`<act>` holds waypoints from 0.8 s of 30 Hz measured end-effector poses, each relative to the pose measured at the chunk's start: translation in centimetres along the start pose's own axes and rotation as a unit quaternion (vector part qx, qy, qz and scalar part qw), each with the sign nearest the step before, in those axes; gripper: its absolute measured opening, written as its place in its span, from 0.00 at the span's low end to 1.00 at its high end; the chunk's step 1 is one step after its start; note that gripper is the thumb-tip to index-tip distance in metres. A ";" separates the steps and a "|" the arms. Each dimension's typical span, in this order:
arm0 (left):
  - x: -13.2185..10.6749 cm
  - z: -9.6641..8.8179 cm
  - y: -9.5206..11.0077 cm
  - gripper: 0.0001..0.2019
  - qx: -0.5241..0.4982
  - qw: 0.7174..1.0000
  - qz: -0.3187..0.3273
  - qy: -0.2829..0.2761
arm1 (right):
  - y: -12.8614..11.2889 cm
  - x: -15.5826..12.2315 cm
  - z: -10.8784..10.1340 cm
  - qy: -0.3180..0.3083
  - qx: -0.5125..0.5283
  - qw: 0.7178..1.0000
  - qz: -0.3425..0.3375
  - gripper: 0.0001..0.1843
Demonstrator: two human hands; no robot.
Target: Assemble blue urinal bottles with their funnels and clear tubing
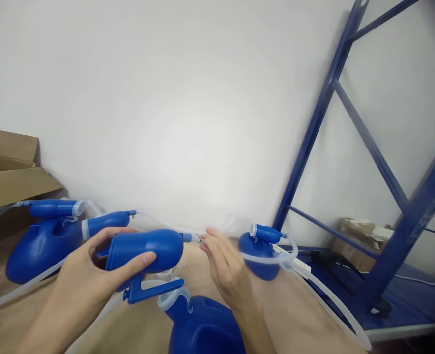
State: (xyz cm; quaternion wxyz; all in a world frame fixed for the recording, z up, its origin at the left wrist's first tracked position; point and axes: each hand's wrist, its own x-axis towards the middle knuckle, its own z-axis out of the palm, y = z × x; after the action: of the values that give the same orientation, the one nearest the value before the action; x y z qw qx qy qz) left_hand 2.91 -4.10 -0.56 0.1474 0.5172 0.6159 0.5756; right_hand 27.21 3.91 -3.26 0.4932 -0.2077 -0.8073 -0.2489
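My left hand (92, 275) is wrapped around a blue plastic urinal funnel (147, 250), held sideways with its nozzle to the right and a hinged blue lid arm (154, 290) hanging below. At the nozzle tip, the fingers of my right hand (222, 263) pinch a small wire hose clip (199, 239); its exact shape is partly hidden. Below, in front of me, stands a blue urinal bottle (206, 327) with an open white-rimmed neck (173, 298). Part of it is covered by my right forearm.
Blue bottles with funnels and tubes sit at left (42, 250) and right (259, 255). White tubing (335, 300) curves along the right side of the brown work surface (287, 314). An open cardboard box (14, 184) stands far left. A blue metal rack (313, 128) rises at right.
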 end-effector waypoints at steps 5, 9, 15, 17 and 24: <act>-0.6 -0.1 1.0 0.30 -0.018 1.000 0.000 -0.014 | 0.2 0.1 -0.8 -0.084 0.057 0.992 0.080 0.24; -1.1 0.0 1.3 0.29 -0.034 0.999 0.026 -0.033 | -0.6 0.8 -2.1 -0.149 0.122 0.973 0.130 0.36; -1.7 0.9 1.3 0.26 -0.098 0.993 0.001 -0.061 | -1.2 1.6 -2.4 -0.154 0.168 0.948 0.221 0.17; -1.6 1.1 1.2 0.26 -0.103 0.992 -0.003 -0.073 | -1.3 1.3 -2.0 -0.138 0.164 0.944 0.250 0.20; -1.8 -0.1 1.0 0.29 -0.011 0.999 0.050 0.001 | -0.1 -0.2 -0.5 -0.046 0.137 0.937 0.317 0.32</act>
State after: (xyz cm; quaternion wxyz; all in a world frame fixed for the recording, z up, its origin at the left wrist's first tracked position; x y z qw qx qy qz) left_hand 4.11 -5.80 -0.42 0.1233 0.5452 0.5827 0.5900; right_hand 27.53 3.50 -3.28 0.5324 -0.3945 -0.7477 0.0430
